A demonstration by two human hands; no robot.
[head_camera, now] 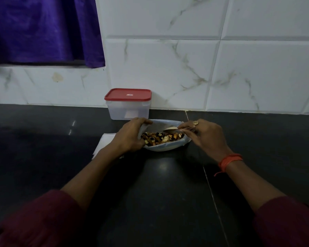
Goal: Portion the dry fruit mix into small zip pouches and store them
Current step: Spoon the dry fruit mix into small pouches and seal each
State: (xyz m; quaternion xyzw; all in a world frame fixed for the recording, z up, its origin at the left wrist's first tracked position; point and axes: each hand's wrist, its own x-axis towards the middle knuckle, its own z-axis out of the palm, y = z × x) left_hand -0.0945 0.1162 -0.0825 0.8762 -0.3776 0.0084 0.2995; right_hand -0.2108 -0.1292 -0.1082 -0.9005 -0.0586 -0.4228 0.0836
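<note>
Portioning appears barely begun: your left hand (130,135) grips the mix bag (166,147), right hand (204,138) pinches a spoon (169,130) above it.

Scooping at the mix bag

My left hand (132,135) grips the open bag (165,146) of dry fruit mix (161,137); my right hand (204,135) pinches a spoon (170,129) over it (red-lidded container (128,104) behind).

- Glossy black stone counter (43,139), a thin pale seam (211,193) crossing its right part.
- White marble-veined wall tiles (168,68) rise from the counter's back edge.
- Purple cloth curtain (43,29) hangs above the counter's far-left corner.
</note>
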